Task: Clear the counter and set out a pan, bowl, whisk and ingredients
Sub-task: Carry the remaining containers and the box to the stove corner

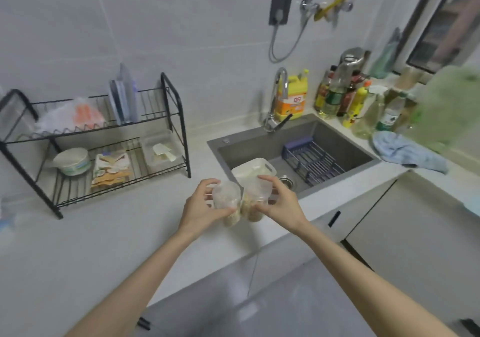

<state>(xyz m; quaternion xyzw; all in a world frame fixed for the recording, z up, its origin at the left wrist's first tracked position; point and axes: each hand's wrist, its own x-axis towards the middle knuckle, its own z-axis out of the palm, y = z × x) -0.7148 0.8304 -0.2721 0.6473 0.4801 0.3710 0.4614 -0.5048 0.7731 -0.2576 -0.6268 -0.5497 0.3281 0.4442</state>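
Two clear jars held over the counter (104, 233)
Left hand (201, 207) grips left jar (226, 199); right hand (281, 204) grips right jar (255, 197); jars touching.

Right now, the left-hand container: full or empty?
Partly full: clear container in the left hand shows tan grainy contents only at its lower end.

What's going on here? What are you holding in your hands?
A person holds two clear tubs with something beige and grainy inside. The left hand grips the left tub and the right hand grips the right tub. The tubs are close side by side above the counter, right by the sink. A white basket sits in the sink.
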